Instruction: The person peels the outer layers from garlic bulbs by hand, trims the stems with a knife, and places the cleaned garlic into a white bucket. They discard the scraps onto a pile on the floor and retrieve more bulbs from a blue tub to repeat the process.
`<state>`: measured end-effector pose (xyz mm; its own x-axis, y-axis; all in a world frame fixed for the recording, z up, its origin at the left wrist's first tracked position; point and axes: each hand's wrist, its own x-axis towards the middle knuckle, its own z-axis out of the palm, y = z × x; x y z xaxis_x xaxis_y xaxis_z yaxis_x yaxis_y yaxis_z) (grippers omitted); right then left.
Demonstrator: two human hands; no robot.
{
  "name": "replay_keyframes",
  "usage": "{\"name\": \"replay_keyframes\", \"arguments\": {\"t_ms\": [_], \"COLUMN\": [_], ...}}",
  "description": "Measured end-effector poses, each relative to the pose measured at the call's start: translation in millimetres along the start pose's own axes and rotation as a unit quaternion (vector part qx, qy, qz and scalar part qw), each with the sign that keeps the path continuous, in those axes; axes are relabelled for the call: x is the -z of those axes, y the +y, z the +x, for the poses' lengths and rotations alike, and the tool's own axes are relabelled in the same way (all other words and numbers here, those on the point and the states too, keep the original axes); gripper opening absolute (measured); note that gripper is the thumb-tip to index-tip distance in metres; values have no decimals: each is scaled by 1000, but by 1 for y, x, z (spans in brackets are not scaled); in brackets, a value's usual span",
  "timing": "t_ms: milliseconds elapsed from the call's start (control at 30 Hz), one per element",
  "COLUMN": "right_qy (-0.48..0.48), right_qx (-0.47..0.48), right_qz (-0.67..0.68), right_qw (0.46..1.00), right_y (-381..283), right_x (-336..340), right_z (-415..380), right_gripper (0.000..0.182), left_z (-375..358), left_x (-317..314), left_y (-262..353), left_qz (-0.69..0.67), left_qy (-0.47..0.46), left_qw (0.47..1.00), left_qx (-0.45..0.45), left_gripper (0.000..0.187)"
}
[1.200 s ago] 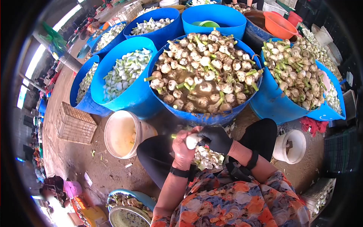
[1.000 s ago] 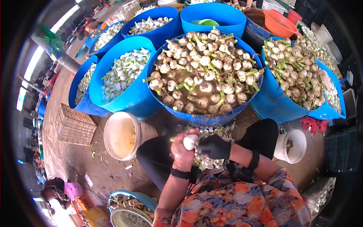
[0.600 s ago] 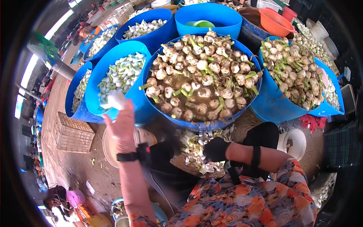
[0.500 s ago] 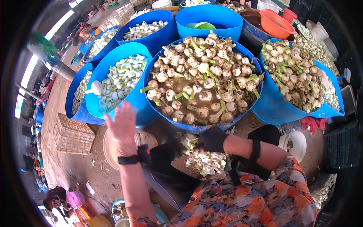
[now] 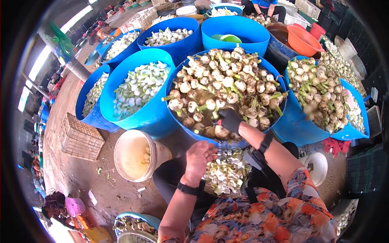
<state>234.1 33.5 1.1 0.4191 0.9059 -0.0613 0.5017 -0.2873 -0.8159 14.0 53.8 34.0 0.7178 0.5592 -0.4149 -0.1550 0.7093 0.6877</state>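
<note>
head view: the right hand (image 5: 229, 120), in a dark glove, reaches into the near side of the big blue tub (image 5: 279, 121) and closes over one muddy garlic bulb (image 5: 221, 131) lying against the near rim; the fingers curl round it, though how firmly they hold cannot be told. the left hand (image 5: 199, 156) is bare and loose, holding nothing, fingers half spread above the pile of peelings (image 5: 227, 172) in the lap. the bulb looks wet and brown with dirt, roundish, part sunk in murky water among many others with green stalk stubs; it will likely be slick, so it could slip from the glove on the way out and drop back with a splash or fall to the ground by the white bucket (image 5: 131, 156) standing at the left knee. a stalk tangled with neighbouring bulbs could drag a second one over the rim. leaning forward may also tip peelings off the lap. to the left, a second blue tub (image 5: 139, 117) holds clean white peeled bulbs, touching the big tub's left side; another heaped tub (image 5: 293, 125) sits at the right, and a woven crate (image 5: 81, 137) lies on the dirt floor further left.
</note>
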Motion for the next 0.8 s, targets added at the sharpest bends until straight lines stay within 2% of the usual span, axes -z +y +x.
{"name": "replay_keyframes", "arguments": {"t_ms": [33,100,167,233,267,300,367,400,433,500,567,633,667,800], "right_qy": [22,59,59,39,42,44,53,31,31,92,69,32,14,7], "right_qx": [-15,-51,-25,41,88,90,116,-21,-18,19,-1,30,30,57], "right_qz": [31,176,320,91,13,14,-16,94,95,112,87,154,209,247], "right_qw": [999,981,945,994,995,995,992,995,995,989,994,987,977,967], "right_y": [-18,-42,-38,-43,-44,-39,-25,-39,-40,-44,-49,-51,-52,-40], "right_x": [8,10,-4,4,7,2,-9,-5,-10,-20,-16,-14,-13,-13], "right_z": [-14,-42,-59,-72,-84,-88,-92,-97,-99,-107,-116,-122,-127,-136], "right_gripper": [32,30,35,38,41,41,43,42,42,39,36,28,22,17], "left_z": [0,3,1,-5,-8,-11,-16,-23,-26,-31,-34,-39,-39,-47], "left_x": [-8,-23,-36,-38,-38,-36,-33,-39,-37,-29,-22,-19,-19,-18], "left_y": [-2,-8,-18,-25,-28,-32,-38,-40,-41,-47,-51,-51,-53,-49], "left_qz": [10,5,-33,-9,15,17,188,170,171,180,200,206,166,133], "left_qy": [-4,-80,-61,-39,-15,-16,8,-14,-13,6,15,10,19,-17], "left_qw": [1000,997,996,995,992,992,959,954,953,953,947,943,954,969], "left_qx": [15,-19,-60,-91,-122,-124,-214,-248,-251,-243,-250,-260,-251,-208], "left_gripper": [44,66,71,65,60,60,60,66,66,68,68,65,62,60]}}
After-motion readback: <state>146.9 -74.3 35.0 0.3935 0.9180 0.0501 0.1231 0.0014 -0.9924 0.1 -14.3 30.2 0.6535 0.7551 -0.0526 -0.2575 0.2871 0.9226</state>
